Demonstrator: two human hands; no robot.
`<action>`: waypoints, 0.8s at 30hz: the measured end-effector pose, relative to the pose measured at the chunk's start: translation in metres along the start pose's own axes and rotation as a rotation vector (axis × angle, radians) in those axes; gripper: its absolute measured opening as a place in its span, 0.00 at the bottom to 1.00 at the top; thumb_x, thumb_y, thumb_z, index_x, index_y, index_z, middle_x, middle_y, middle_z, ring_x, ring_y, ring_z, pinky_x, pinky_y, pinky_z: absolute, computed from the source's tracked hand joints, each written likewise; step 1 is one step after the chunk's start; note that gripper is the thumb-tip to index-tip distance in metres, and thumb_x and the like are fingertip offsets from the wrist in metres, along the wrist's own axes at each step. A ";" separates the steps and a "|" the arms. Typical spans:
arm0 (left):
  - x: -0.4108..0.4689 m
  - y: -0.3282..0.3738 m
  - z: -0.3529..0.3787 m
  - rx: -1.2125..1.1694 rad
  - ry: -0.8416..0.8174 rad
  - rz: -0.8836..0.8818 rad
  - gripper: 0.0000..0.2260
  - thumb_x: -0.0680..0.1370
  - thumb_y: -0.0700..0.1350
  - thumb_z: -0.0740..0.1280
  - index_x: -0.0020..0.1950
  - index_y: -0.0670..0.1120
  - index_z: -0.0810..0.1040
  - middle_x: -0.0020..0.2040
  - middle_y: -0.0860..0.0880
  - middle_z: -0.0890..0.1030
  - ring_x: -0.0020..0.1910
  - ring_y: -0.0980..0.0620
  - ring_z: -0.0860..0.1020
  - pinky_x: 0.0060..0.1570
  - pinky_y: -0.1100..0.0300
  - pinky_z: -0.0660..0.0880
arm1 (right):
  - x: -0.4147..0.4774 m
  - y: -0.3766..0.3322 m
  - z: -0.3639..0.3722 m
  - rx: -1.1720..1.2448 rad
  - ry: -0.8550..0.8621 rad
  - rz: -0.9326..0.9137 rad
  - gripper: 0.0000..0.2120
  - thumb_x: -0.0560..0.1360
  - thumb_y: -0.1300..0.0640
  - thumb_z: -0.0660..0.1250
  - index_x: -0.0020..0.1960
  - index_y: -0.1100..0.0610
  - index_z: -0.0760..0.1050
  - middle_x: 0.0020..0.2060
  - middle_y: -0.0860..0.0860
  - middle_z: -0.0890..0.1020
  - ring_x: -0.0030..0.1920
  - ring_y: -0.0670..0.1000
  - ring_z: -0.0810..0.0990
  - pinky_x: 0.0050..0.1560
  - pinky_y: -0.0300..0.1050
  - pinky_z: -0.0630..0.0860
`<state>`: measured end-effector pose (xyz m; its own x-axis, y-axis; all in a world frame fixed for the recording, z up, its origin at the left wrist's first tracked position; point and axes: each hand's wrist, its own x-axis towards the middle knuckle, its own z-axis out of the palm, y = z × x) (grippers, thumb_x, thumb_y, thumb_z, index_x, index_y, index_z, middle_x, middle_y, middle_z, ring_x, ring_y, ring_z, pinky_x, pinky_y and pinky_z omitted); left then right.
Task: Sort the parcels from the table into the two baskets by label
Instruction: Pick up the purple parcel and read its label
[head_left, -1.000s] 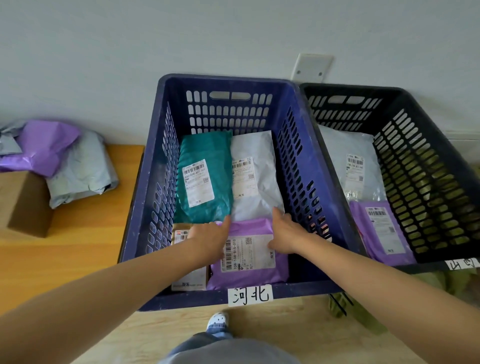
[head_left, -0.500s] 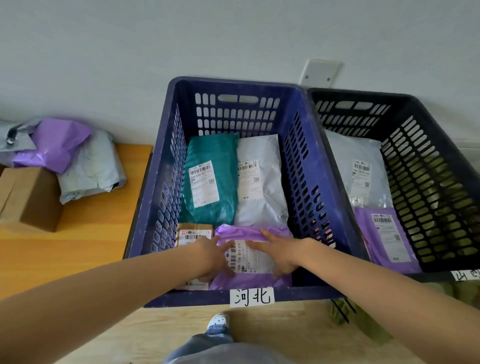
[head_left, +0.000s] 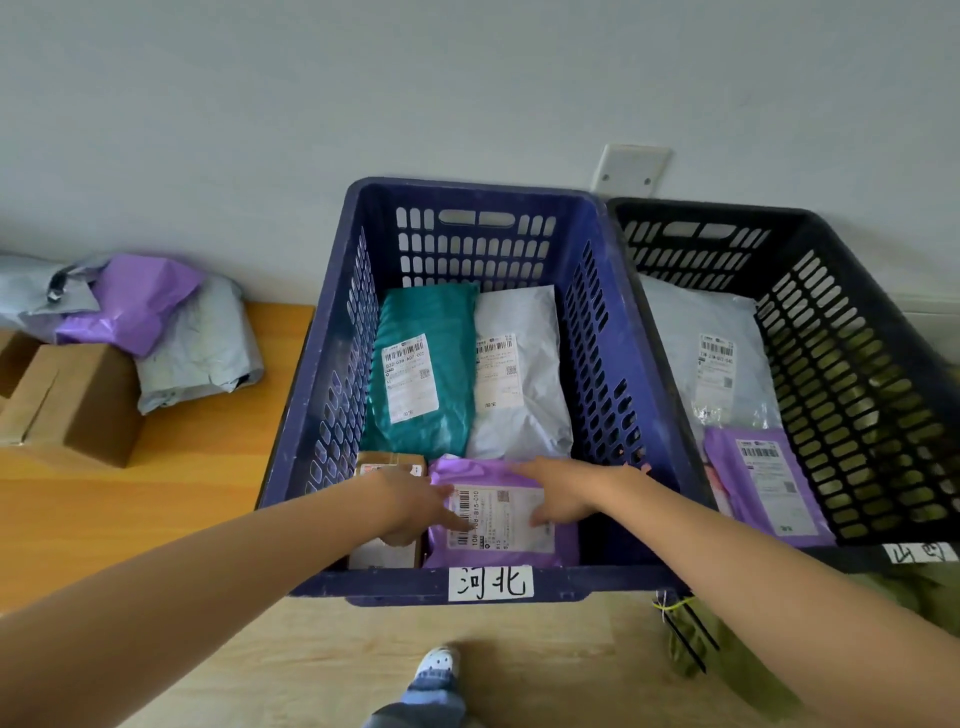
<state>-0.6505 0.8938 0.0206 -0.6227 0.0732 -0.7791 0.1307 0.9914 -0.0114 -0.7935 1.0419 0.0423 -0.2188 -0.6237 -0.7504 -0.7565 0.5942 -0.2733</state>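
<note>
Purple parcel (head_left: 501, 525) flat in blue basket (head_left: 395, 584)

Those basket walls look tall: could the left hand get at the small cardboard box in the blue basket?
Probably yes: the left hand is inside the blue basket, right over the small cardboard box.

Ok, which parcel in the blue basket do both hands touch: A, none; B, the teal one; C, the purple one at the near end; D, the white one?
C: the left hand and the right hand both lie with straight fingers on the purple parcel at the near end of the blue basket; the teal parcel and white parcel lie untouched behind.
</note>
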 end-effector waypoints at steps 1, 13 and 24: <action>-0.004 -0.001 -0.001 -0.015 0.038 -0.025 0.39 0.77 0.32 0.57 0.75 0.68 0.49 0.80 0.51 0.47 0.75 0.42 0.62 0.59 0.48 0.75 | -0.001 0.001 -0.002 0.034 0.043 0.008 0.37 0.76 0.57 0.69 0.79 0.48 0.52 0.75 0.52 0.64 0.69 0.55 0.70 0.68 0.49 0.70; -0.124 0.001 -0.022 -0.441 0.906 -0.644 0.24 0.81 0.41 0.60 0.76 0.54 0.61 0.72 0.50 0.70 0.69 0.47 0.70 0.62 0.51 0.72 | -0.027 -0.036 -0.061 0.386 0.550 -0.306 0.27 0.79 0.57 0.66 0.75 0.54 0.61 0.72 0.56 0.68 0.63 0.54 0.75 0.57 0.46 0.74; -0.219 -0.013 0.052 -0.789 1.153 -0.941 0.20 0.82 0.43 0.59 0.74 0.53 0.65 0.70 0.49 0.71 0.63 0.48 0.74 0.48 0.62 0.69 | -0.033 -0.150 -0.066 0.530 0.758 -0.537 0.21 0.80 0.61 0.63 0.72 0.55 0.66 0.68 0.54 0.72 0.53 0.50 0.78 0.48 0.39 0.74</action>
<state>-0.4752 0.8587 0.1588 -0.5003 -0.8524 0.1521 -0.7575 0.5160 0.3999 -0.7136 0.9395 0.1479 -0.4005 -0.9139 0.0660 -0.5436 0.1790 -0.8201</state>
